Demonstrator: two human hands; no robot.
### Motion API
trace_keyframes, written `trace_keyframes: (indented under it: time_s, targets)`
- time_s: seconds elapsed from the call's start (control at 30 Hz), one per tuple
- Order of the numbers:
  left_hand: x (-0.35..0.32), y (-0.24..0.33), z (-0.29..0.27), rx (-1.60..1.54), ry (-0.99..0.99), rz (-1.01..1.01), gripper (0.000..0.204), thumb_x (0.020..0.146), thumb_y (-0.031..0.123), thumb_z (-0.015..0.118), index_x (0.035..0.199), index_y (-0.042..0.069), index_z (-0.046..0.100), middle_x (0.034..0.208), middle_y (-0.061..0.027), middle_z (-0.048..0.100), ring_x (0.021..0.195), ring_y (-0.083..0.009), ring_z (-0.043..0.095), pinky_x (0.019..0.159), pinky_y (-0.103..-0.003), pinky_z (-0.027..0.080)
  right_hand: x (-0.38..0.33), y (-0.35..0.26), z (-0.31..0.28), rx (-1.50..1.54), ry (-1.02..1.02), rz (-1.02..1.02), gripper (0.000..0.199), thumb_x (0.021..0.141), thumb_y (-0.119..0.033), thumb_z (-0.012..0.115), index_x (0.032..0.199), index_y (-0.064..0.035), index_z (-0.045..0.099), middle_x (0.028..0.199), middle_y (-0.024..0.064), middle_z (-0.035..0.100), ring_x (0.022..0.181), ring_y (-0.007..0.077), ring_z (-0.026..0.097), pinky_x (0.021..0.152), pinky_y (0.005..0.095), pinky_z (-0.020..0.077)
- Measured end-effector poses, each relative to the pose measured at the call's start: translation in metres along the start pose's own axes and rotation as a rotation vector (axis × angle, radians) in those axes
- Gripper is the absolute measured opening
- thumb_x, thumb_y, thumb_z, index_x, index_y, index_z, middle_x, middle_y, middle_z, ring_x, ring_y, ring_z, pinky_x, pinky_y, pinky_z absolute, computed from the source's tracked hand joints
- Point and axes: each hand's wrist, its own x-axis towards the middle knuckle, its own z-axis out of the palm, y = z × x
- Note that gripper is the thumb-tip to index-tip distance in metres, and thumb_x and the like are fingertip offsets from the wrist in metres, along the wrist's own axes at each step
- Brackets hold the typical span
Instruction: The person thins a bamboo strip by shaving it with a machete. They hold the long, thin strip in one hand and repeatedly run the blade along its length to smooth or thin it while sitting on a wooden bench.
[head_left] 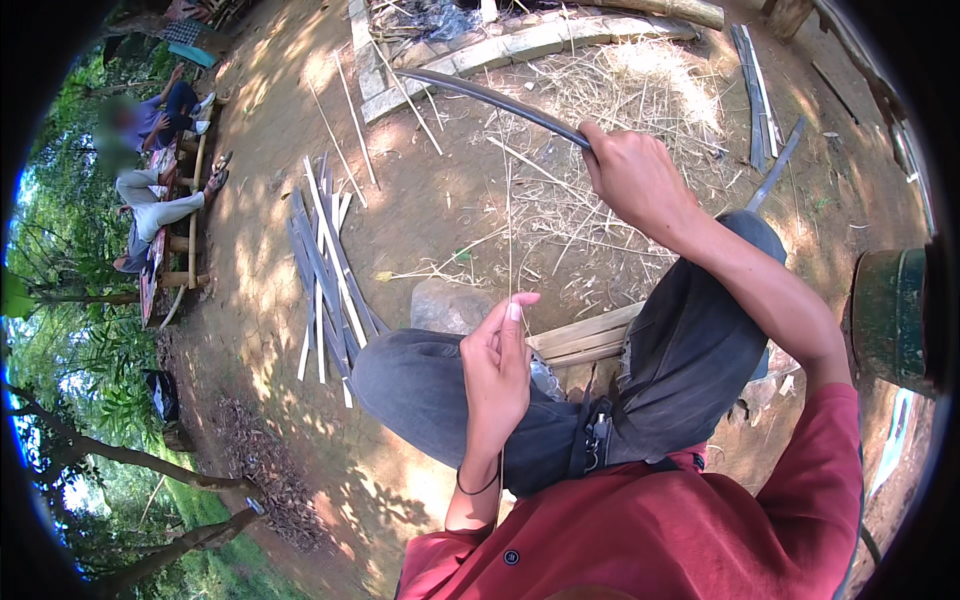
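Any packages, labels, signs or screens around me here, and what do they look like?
None that I can make out: no packages, signs or screens.
Nearest candidate: a green cylindrical container at the right edge, its side too dark to show any label.
Black bag on the ground at left, plain.

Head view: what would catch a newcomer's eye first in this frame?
The long dark curved blade stands out first, gripped by the right hand and stretching toward the upper left over bare earth. Below it, the left hand pinches a thin pale strip above the knee. Left of the legs, a bundle of split bamboo slats lies on the ground, and people sit on a bench at the far left.
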Motion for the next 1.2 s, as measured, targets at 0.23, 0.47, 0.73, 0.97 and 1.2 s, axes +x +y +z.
trace_keyframes:
  time_s: [0.23,0.47,0.73,0.97,1.2]
  targets:
    - [0.01,-0.009,-0.007,0.005,0.04,0.026,0.032,0.105,0.02,0.043,0.119,-0.003,0.06,0.053,0.0103,0.028,0.041,0.0012,0.024,0.037,-0.021,0.018,-0.03,-0.041,-0.004,0.146,-0.095,-0.123,0.029,0.084,-0.01,0.061,0.112,-0.0036,0.059,0.068,0.017,0.062,0.058,0.0346,0.063,0.053,0.0445,0.0497]
    - [0.014,-0.02,-0.008,-0.01,0.146,0.067,0.025,0.103,0.018,0.047,0.103,-0.001,0.062,0.053,0.0099,0.032,0.042,0.0013,0.026,0.036,-0.021,0.02,-0.062,-0.06,0.006,0.026,-0.183,-0.406,0.043,0.075,-0.009,0.06,0.116,0.0025,0.054,0.067,0.0126,0.057,0.052,0.0255,0.063,0.042,0.0374,0.049]
    - [0.012,-0.014,-0.001,-0.09,0.132,0.054,0.026,0.103,0.019,0.046,0.103,-0.001,0.062,0.053,0.0108,0.029,0.042,0.0016,0.024,0.036,-0.02,0.018,-0.063,-0.058,0.004,-0.007,-0.177,-0.382,0.037,0.076,-0.007,0.059,0.111,0.0063,0.053,0.064,0.0153,0.06,0.052,0.028,0.065,0.039,0.0372,0.0504]
    - [0.003,-0.01,-0.001,-0.067,0.064,-0.018,0.029,0.104,0.021,0.045,0.109,-0.001,0.063,0.053,0.0112,0.026,0.042,0.002,0.022,0.037,-0.02,0.016,-0.029,-0.022,0.013,-0.038,-0.172,-0.105,0.023,0.084,-0.006,0.056,0.106,0.001,0.054,0.068,0.0182,0.062,0.054,0.0323,0.064,0.045,0.043,0.0496]
    - [0.013,-0.011,-0.002,-0.162,0.079,-0.003,0.029,0.104,0.021,0.045,0.106,-0.002,0.063,0.053,0.0101,0.028,0.042,0.0013,0.024,0.036,-0.021,0.017,-0.05,-0.052,-0.002,0.071,-0.185,-0.252,0.024,0.079,-0.003,0.055,0.101,0.006,0.054,0.064,0.0173,0.061,0.049,0.03,0.064,0.041,0.04,0.0488]
